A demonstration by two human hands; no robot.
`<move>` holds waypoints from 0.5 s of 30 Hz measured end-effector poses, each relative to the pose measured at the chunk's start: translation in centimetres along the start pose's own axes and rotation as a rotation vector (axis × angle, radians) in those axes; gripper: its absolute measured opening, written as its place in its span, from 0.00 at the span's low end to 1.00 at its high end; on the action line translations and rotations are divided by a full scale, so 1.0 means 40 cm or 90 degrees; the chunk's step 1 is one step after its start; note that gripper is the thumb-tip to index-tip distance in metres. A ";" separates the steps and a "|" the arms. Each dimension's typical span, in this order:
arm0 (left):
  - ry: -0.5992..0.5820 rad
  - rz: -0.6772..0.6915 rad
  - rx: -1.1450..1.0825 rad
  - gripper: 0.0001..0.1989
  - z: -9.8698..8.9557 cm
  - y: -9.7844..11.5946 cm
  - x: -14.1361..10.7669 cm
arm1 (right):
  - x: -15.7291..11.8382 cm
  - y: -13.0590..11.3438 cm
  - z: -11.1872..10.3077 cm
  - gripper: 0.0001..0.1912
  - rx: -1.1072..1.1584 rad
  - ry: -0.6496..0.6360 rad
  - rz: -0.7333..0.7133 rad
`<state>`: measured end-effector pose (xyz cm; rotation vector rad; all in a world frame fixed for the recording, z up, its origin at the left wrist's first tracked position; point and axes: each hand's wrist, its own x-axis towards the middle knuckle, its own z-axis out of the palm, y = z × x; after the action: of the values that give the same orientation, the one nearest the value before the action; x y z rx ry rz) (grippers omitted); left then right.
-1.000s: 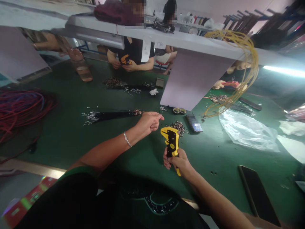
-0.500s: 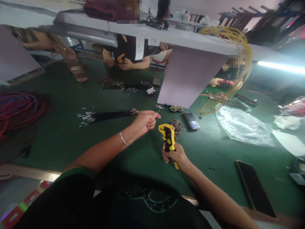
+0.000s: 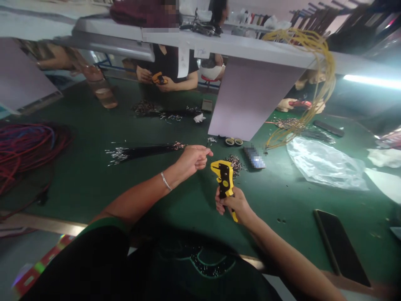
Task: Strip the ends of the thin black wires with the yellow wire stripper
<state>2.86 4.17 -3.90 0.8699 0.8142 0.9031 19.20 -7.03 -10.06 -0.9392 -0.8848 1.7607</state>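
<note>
My right hand (image 3: 234, 205) grips the handle of a yellow and black self-adjusting wire stripper (image 3: 224, 179), its jaws pointing up and to the left. My left hand (image 3: 191, 160) hovers over the green mat just left of the tool, its fingers pinched on what looks like a thin wire (image 3: 207, 144). A bundle of black stripped wires (image 3: 144, 152) lies beyond my left hand. Close to the stripper's jaws sits a small heap of metal terminals (image 3: 234, 164).
A green-topped workbench (image 3: 78, 184) carries a red wire coil (image 3: 28, 154) at left and a clear plastic bag (image 3: 322, 165) at right. Yellow wires (image 3: 326, 71) hang over a grey central shelf (image 3: 250, 96). A black phone (image 3: 340, 246) lies near my right arm. A co-worker (image 3: 169, 67) sits opposite.
The view has shifted slightly. Both hands stay in nearly the same place, with the stripper still held in my right hand.
</note>
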 end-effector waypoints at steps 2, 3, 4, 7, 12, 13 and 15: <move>0.007 0.000 0.000 0.13 0.005 -0.005 -0.002 | 0.013 0.001 -0.010 0.10 -0.003 0.018 -0.002; 0.012 0.002 0.003 0.13 0.008 -0.008 -0.004 | 0.019 0.003 -0.015 0.10 -0.008 0.022 0.000; 0.018 0.006 0.009 0.13 0.011 -0.010 -0.007 | 0.025 0.005 -0.020 0.10 -0.015 0.021 0.002; 0.030 0.016 0.034 0.12 0.024 -0.017 -0.016 | 0.036 0.015 -0.031 0.10 -0.039 0.026 0.001; 0.066 0.037 0.063 0.12 0.038 -0.023 -0.029 | 0.040 0.023 -0.038 0.09 -0.071 0.035 0.000; 0.068 0.038 0.063 0.12 0.037 -0.021 -0.029 | 0.039 0.022 -0.038 0.09 -0.076 0.038 -0.002; 0.066 0.037 0.058 0.13 0.032 -0.014 -0.026 | 0.033 0.018 -0.035 0.09 -0.081 0.042 -0.001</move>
<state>3.72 2.68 -3.65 0.9365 0.9295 0.9736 19.79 -5.78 -11.62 -1.0722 -0.9628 1.6770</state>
